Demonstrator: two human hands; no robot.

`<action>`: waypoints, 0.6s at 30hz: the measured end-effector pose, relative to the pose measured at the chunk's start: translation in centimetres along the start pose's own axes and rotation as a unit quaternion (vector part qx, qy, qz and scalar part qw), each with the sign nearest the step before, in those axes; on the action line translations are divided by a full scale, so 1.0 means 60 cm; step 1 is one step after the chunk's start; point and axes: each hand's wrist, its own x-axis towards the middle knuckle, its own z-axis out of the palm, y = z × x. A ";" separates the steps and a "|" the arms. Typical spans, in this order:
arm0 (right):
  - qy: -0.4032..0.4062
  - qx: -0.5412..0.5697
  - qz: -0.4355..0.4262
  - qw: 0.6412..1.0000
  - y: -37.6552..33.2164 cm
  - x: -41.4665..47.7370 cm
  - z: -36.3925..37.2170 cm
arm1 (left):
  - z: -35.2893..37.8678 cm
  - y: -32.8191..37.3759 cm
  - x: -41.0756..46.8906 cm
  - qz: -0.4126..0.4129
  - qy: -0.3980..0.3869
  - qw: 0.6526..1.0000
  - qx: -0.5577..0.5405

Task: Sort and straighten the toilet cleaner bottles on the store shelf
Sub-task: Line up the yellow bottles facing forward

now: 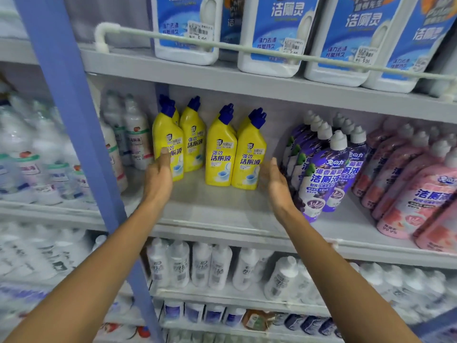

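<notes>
Head view: left hand (158, 177), right hand (273, 180) flank set-back yellow bottles (221, 154).

4 yellow bottles (221, 154) in front, at least 3 more behind, 4 blue-labelled jugs (277, 33) fronting the upper shelf (222, 79), 2 files of purple bottles (319, 184).

4 cleaner bottles (221, 154) are standing side by side on the middle shelf (222, 214), set back from its edge, with more lining up behind them. The left hand (159, 174) is touching the leftmost one. The right hand (274, 179) is hovering just right of the rightmost. Further right, capped bottles (321, 174) are running in rows front to back. Jugs (272, 33) are standing on the shelf above, behind a rail (138, 33).
</notes>
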 end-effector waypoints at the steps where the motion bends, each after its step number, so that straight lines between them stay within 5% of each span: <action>1: 0.003 0.026 0.012 1.000 -0.003 -0.006 0.007 | -0.013 0.004 -0.001 -0.003 0.018 1.000 -0.002; 14: -0.129 0.049 -0.084 0.987 -0.126 0.026 0.184 | -0.057 0.088 0.015 0.037 0.122 0.991 0.051; 18: -0.105 0.022 -0.136 0.985 -0.167 0.081 0.234 | -0.047 0.116 0.051 0.050 0.118 0.989 0.068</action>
